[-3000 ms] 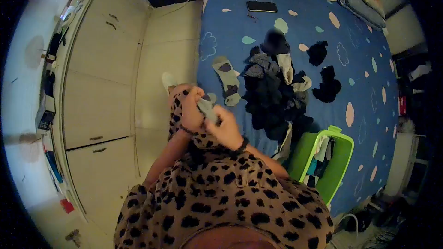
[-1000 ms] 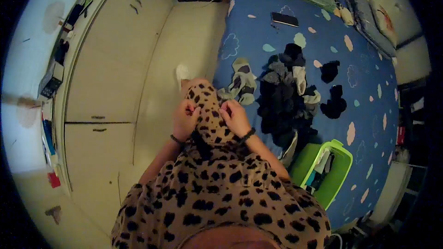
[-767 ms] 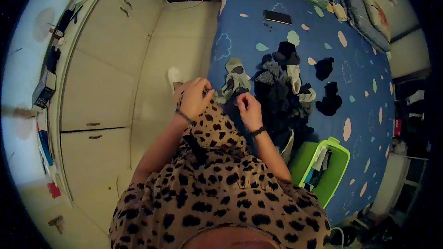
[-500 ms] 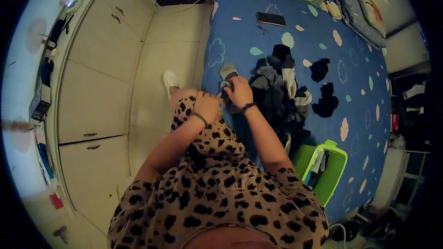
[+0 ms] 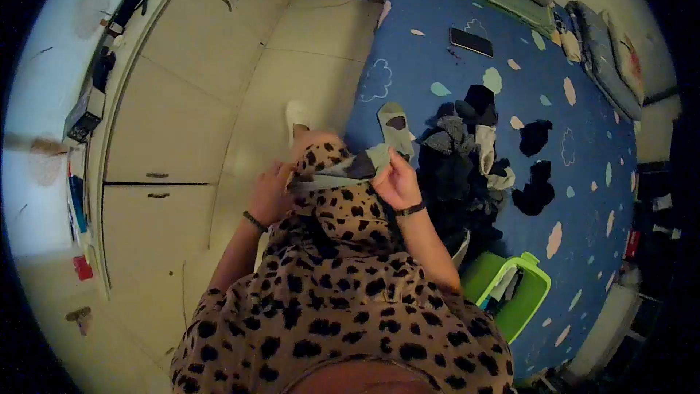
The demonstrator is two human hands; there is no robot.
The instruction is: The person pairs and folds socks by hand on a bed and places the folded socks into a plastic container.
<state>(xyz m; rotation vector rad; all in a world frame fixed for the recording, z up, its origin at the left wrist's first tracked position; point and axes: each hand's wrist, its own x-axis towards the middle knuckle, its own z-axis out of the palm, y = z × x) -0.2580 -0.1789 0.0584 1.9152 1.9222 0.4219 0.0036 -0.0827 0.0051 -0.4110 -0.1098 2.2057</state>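
Observation:
A grey-green sock with a dark patch [image 5: 355,167] is stretched sideways above my patterned lap. My left hand [image 5: 273,193] is closed on its left end, and my right hand [image 5: 398,181] pinches the other end. Just beyond my right hand, a similar grey-green sock [image 5: 395,128] lies flat near the bed's edge. To the right of it is a heap of dark socks [image 5: 446,164] with a few pale ones among them.
Right of the heap lie two black bundles [image 5: 536,137] [image 5: 534,189]. A green bin [image 5: 526,303] holding folded items stands at the lower right. A phone [image 5: 472,41] rests farther up the blue bedsheet [image 5: 430,62]. White cabinets [image 5: 171,109] line the left side.
My hands have moved apart, and a grey-green sock is now stretched between them over my lap. The other sock is left lying flat on the bed. The view has shifted.

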